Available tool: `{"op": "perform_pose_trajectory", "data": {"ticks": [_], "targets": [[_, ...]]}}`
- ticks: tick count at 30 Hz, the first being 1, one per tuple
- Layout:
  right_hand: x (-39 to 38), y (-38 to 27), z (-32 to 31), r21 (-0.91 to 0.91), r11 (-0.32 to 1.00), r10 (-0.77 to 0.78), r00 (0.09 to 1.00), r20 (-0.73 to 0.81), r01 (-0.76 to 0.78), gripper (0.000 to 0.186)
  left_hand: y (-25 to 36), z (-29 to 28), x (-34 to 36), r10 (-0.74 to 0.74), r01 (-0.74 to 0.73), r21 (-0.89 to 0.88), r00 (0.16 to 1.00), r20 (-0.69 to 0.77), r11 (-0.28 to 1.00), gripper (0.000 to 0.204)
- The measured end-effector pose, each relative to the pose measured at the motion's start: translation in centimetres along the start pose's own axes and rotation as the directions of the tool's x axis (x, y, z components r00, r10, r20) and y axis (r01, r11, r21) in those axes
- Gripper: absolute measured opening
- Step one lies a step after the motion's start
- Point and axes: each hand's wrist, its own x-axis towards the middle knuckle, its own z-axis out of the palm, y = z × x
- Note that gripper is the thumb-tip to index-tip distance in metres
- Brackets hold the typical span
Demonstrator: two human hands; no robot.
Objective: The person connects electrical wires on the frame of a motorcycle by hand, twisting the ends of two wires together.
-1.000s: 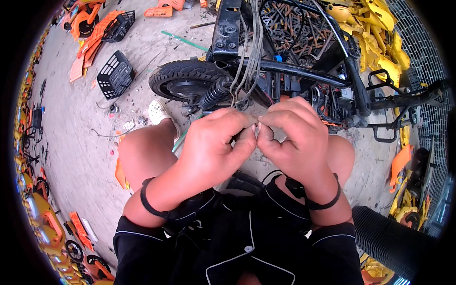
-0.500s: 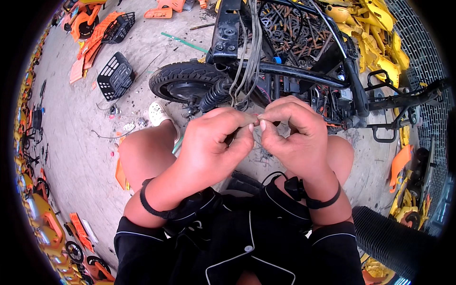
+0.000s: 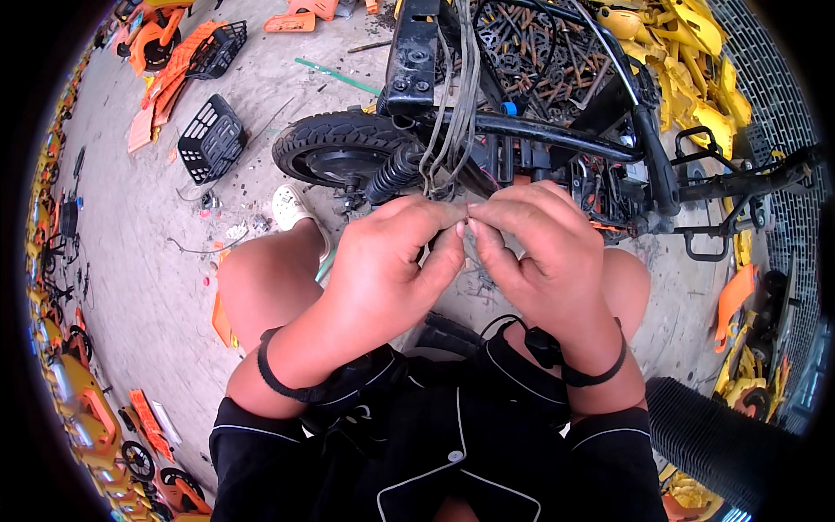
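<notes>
My left hand [image 3: 387, 261] and my right hand [image 3: 550, 257] meet fingertip to fingertip above my lap, each in a pinch of thumb and forefinger. Whatever lies between the tips is too small to make out. Just beyond them stands a stripped black scooter frame [image 3: 557, 132] with a bundle of grey cables [image 3: 465, 87] hanging down over it. The cables' lower loop ends close behind my left fingers. To the left of the loop are a coil-spring shock absorber [image 3: 396, 174] and a black-tyred wheel [image 3: 335, 139]. Thin wires show inside the frame, behind my right hand.
Metal rods and gear-like parts [image 3: 544, 56] lie heaped behind the frame. Yellow plastic panels [image 3: 691, 74] pile up at the far right. Two black baskets, one nearer [image 3: 211, 139], rest on the left floor by orange panels [image 3: 178, 70]. A ribbed black object [image 3: 709, 444] is by my right elbow.
My right fingers have straightened a little, and the meeting point of the fingertips has shifted slightly left. The left hand stays nearly in place.
</notes>
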Motion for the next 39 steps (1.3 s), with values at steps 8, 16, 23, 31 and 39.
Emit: {"op": "perform_pose_trajectory", "data": {"ticks": [8, 16, 23, 31, 39], "targets": [[-0.2, -0.3, 0.6, -0.119, 0.984, -0.142, 0.987, -0.072, 0.133, 0.022, 0.3, 0.0, -0.2, 0.023, -0.024, 0.041, 1.000, 0.018, 0.999, 0.012], [0.1, 0.3, 0.1, -0.052, 0.996, -0.069, 0.995, -0.072, 0.066, 0.017, 0.1, 0.0, -0.2, 0.050, -0.049, -0.024, 0.998, 0.043, 0.999, 0.013], [-0.1, 1.9, -1.8, 0.295, 0.864, 0.361, 0.911, 0.201, -0.407, 0.011, 0.5, -1.0, -0.2, -0.358, 0.436, -0.506, 0.900, 0.249, 0.744, 0.020], [-0.7, 2.2, -0.2, 0.758, 0.460, 0.260, 0.886, 0.383, -0.463, 0.028, 0.4, -1.2, 0.2, -0.389, 0.520, -0.600, 0.854, 0.346, 0.608, 0.021], [0.8, 1.0, -2.3, 0.257, 0.945, 0.140, 0.961, 0.238, -0.201, 0.011, 1.0, -0.9, -0.3, -0.247, 0.247, -0.153, 0.969, 0.022, 0.957, 0.017]]}}
